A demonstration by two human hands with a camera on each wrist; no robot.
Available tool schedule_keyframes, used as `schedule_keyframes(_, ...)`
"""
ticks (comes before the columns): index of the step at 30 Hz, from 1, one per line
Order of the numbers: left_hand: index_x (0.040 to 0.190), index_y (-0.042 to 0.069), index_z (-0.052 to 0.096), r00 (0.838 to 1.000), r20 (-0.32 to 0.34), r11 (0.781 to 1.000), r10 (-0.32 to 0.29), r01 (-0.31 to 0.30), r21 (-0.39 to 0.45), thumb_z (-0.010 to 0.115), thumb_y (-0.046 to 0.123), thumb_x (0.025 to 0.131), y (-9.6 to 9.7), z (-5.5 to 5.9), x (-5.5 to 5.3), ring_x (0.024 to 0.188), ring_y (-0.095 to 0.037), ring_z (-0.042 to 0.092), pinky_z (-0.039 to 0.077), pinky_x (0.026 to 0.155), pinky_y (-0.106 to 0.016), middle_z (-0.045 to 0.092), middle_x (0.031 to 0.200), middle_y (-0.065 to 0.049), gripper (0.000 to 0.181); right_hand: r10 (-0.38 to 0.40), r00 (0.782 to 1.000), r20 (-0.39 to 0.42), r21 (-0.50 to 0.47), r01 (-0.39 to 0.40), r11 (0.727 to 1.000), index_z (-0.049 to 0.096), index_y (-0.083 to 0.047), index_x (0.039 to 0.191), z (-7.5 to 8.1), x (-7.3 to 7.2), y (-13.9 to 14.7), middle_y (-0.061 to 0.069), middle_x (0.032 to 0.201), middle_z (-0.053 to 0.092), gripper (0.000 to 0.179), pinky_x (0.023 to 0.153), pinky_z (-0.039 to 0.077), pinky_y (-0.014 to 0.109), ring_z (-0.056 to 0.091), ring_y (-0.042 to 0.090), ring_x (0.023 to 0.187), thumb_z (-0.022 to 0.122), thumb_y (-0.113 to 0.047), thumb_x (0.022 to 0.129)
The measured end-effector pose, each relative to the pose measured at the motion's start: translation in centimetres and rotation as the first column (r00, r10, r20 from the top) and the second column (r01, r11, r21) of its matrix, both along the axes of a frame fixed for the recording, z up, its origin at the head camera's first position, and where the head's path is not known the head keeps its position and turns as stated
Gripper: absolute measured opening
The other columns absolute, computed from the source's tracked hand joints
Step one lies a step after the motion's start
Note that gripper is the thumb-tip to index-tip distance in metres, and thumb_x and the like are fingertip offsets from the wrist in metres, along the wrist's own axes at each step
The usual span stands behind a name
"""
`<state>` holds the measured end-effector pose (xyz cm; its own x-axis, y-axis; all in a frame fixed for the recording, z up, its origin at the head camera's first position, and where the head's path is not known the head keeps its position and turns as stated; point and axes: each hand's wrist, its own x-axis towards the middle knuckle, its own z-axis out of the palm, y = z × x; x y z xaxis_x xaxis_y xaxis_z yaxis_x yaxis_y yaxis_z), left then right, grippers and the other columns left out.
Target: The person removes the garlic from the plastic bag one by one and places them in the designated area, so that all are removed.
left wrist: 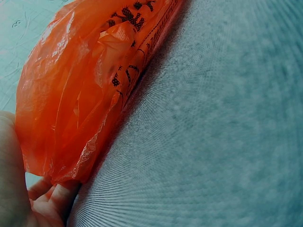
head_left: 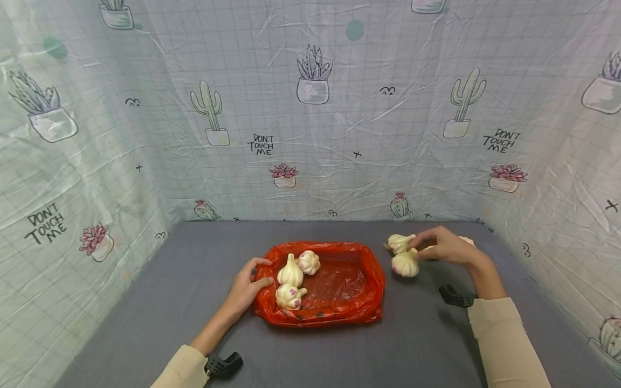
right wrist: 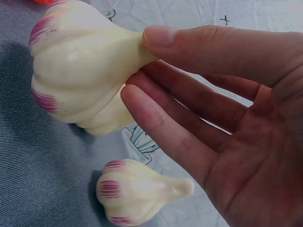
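Observation:
My right hand (head_left: 448,247) pinches a garlic bulb (head_left: 405,264) by its stem, between thumb and fingertips. The right wrist view shows this bulb (right wrist: 78,61) large, cream with purple streaks. Behind it, partly hidden, lies another garlic bulb (head_left: 396,244). My left hand (head_left: 246,285) grips the left rim of a red plastic bag (head_left: 377,275), which lies spread open like a tray. Inside the bag, along its left side, sit three garlic bulbs: one with its stem up (head_left: 290,274), one behind it (head_left: 309,262) and one in front (head_left: 288,297).
More garlic, partly hidden by my right hand, lies beyond it; the right wrist view shows one such bulb (right wrist: 137,191) below the fingers. A dark grey cloth covers the table (head_left: 194,269). Patterned curtains (head_left: 315,134) enclose the back and sides.

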<state>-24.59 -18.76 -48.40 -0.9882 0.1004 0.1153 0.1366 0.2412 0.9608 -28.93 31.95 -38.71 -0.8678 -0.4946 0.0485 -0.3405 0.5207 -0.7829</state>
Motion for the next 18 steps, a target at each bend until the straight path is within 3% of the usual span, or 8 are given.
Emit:
schedule_keyframes(3, 0.129, 0.011, 0.06, 1.0, -0.003, 1.0, -0.005, 0.005, -0.002, 0.069, 0.006, 0.093, -0.05, 0.0, 0.01, 0.083, -0.018, 0.071, 0.062, 0.065, -0.034, 0.066, 0.116, -0.025, 0.038, 0.002, 1.0, 0.007, -0.003, -0.002, 1.0, 0.075, 0.005, 0.109, -0.06, 0.0, -0.02, 0.018, 0.113, 0.075, 0.023, 0.078, 0.059, 0.026, 0.073, 0.012, 0.098, 0.077, -0.006, 0.089)
schedule_keyframes(10, 0.13, 0.01, 0.06, 1.0, 0.005, 1.0, -0.009, 0.009, 0.004, 0.069, 0.007, 0.094, -0.12, -0.02, 0.09, 0.083, -0.018, 0.071, 0.062, 0.066, -0.033, 0.067, 0.117, -0.026, 0.038, 0.028, 0.999, 0.021, -0.015, -0.028, 1.0, 0.074, 0.006, 0.11, -0.26, 0.02, -0.07, 0.025, 0.115, 0.073, 0.024, 0.078, 0.059, 0.027, 0.072, 0.01, 0.096, 0.076, -0.006, 0.09)
schedule_keyframes(18, 0.129, 0.013, 0.06, 1.0, 0.004, 1.0, -0.006, 0.006, -0.009, 0.069, 0.008, 0.094, -0.08, -0.07, -0.04, 0.085, -0.019, 0.071, 0.062, 0.067, -0.034, 0.066, 0.121, -0.024, 0.037, 0.074, 0.997, 0.012, -0.023, -0.074, 0.997, 0.073, 0.008, 0.111, -0.53, 0.01, -0.14, 0.024, 0.113, 0.073, 0.025, 0.077, 0.059, 0.028, 0.072, 0.013, 0.095, 0.075, -0.005, 0.09)
